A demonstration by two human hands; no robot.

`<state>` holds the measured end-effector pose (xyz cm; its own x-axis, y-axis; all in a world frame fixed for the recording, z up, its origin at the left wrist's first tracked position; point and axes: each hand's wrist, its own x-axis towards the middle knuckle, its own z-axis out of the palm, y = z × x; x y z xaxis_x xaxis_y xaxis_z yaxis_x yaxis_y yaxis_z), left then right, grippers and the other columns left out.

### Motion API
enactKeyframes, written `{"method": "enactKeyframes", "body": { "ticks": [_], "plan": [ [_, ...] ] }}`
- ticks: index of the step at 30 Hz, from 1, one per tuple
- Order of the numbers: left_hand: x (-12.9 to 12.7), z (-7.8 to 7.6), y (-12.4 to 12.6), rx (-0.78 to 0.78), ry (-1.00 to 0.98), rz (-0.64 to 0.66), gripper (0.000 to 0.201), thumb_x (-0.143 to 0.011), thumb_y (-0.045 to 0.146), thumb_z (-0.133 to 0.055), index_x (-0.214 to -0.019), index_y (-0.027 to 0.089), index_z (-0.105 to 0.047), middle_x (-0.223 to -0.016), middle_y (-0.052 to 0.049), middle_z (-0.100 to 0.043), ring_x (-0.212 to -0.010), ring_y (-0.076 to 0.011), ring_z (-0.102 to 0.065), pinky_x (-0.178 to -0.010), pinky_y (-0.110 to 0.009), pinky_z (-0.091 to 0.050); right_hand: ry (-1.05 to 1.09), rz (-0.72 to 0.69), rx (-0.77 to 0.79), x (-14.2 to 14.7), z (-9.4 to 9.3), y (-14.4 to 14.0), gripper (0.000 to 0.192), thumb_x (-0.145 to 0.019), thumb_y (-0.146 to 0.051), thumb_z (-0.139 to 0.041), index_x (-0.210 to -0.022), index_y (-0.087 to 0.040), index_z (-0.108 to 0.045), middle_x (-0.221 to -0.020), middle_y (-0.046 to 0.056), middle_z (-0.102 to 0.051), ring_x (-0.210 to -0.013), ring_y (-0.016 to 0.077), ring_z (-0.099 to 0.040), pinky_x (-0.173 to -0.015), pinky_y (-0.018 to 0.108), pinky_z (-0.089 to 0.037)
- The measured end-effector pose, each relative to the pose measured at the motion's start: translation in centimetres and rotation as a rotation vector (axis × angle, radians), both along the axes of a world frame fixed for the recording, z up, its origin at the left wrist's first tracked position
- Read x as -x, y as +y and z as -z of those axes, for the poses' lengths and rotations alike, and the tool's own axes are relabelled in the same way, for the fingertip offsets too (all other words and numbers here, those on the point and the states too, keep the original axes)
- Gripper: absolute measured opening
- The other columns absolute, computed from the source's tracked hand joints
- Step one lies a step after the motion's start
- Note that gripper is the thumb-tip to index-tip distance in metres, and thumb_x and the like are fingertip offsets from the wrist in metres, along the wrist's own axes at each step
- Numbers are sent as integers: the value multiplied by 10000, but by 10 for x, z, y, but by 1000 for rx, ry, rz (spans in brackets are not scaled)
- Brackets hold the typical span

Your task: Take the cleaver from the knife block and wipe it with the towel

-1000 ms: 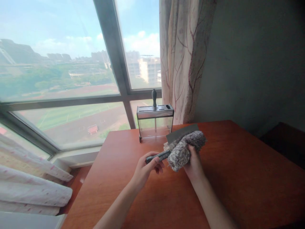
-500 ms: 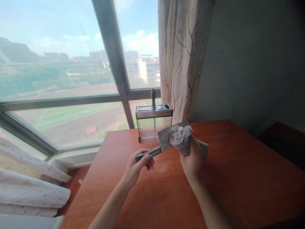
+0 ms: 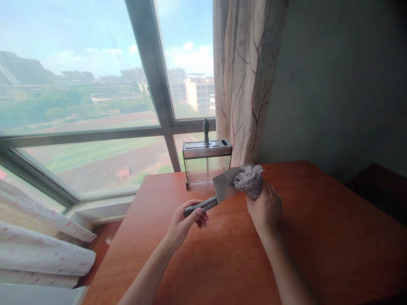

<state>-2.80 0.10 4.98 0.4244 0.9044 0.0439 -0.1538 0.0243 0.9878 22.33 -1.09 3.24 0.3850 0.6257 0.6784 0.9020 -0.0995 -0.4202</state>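
**Head view: cleaver and cloth held above the table**

Head view, hands. The left hand (image 3: pixel 186 222) is wrapped tightly around the dark handle of a cleaver (image 3: pixel 219 192), fingers curled under it. The broad grey blade points up and away from the person, toward the window side. The right hand (image 3: pixel 264 207) is clenched around a bunched grey cloth (image 3: pixel 249 180) and presses it against the far part of the blade. Cleaver and cloth touch; both are held in the air above the table (image 3: pixel 318 237), not resting on it.

Edges and open room. The left edge of the table runs diagonally from the far corner down toward the person, just left of the left forearm. The far edge lies near the window sill. A knife holder (image 3: pixel 206 163) with clear walls and a metal top stands at the far edge, just behind the blade; a single dark handle (image 3: pixel 206 129) rises upright from its top. To the right of the right hand, the tabletop extends well away toward the wall.

Surface and room. The tabletop is reddish-brown wood with a smooth, slightly glossy finish. A large window (image 3: pixel 95 106) with a grey frame fills the left half of the view. A patterned curtain (image 3: pixel 244 76) hangs right of the window, behind the knife holder. A grey wall (image 3: pixel 343 84) stands beyond the table on the right. A folded pale curtain (image 3: pixel 41 250) lies at lower left.
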Motion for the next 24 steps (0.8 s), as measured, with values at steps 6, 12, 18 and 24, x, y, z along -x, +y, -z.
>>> {"method": "enactKeyframes", "body": {
  "ticks": [6,12,18,24],
  "plan": [
    [-10,1,-4,-13,21,35,319,-817,363,-627,-1009,110,-601,-727,-90,-677,-586,-174,-626,-517,-264,-468,19,146,25,-4,-13,0,483,-766,-154,-503,-1239,-79,-439,-1185,237,-529,-1063,362,-505,-863,473,-418],
    [-17,4,-4,-43,30,-8,311,-807,369,-636,-989,119,-606,-707,-78,-674,-580,-175,-628,-512,-263,-472,-73,-44,73,46,-11,-8,487,-802,-179,-497,-1273,-92,-408,-1177,232,-527,-1054,369,-496,-851,487,-431],
    [-12,1,-1,-48,59,-41,326,-801,395,-633,-960,112,-614,-681,-74,-666,-546,-169,-617,-504,-268,-470,-129,-272,126,69,-9,-14,550,-775,-184,-565,-1293,-143,-385,-1188,173,-543,-1048,338,-497,-846,447,-452],
    [-8,-1,-1,-47,27,-25,337,-806,385,-630,-994,107,-609,-716,-90,-676,-577,-181,-632,-521,-277,-478,-38,-59,73,22,-22,8,388,-756,-231,-587,-1120,-136,-491,-1063,171,-560,-992,332,-523,-816,426,-439]
  ]
}}
